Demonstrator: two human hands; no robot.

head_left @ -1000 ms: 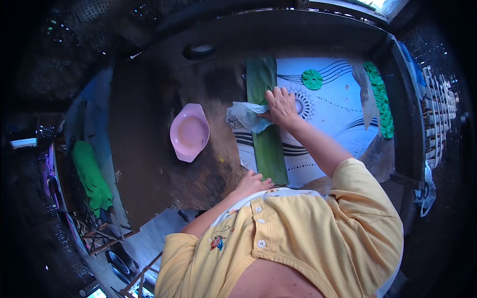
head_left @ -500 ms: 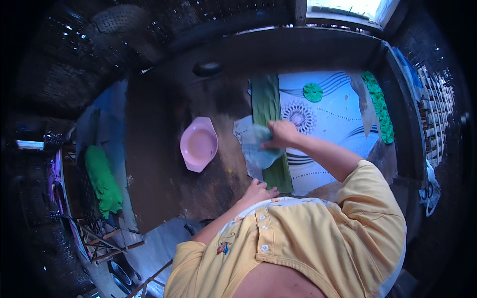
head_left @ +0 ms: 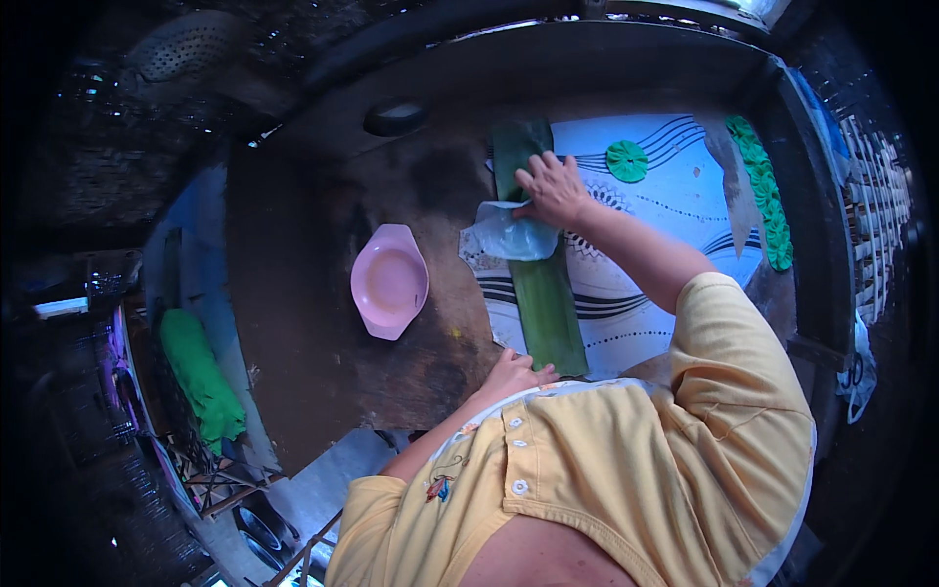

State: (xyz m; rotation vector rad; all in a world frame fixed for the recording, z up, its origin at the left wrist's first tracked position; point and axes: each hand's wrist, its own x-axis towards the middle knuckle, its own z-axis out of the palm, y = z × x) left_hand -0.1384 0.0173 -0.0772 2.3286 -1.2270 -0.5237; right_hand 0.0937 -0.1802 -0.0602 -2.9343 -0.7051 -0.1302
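Observation:
A long green leaf strip (head_left: 550, 313), which looks like banana leaf, lies across a white patterned sheet (head_left: 646, 293) on the table. My right hand (head_left: 556, 193) is over the strip's far half, fingers bent. Under its thumb is a crumpled piece of pale translucent plastic (head_left: 515, 237), spread over the leaf and past its left edge. At the strip's near end, close to my body, my left hand (head_left: 516, 375) has its fingers bent onto the leaf; its underside is hidden.
A pink two-handled bowl (head_left: 389, 284) stands left of the leaf. A green ruffled round (head_left: 627, 160) rests on the sheet, and a row of similar rounds (head_left: 761, 196) runs along the right. A dark rounded object (head_left: 395, 117) is at the back; green cloth (head_left: 201, 377) hangs left.
My right hand has moved away from me along the leaf, drawing the plastic with it. More of the leaf's near part shows. My left hand stays at the near end.

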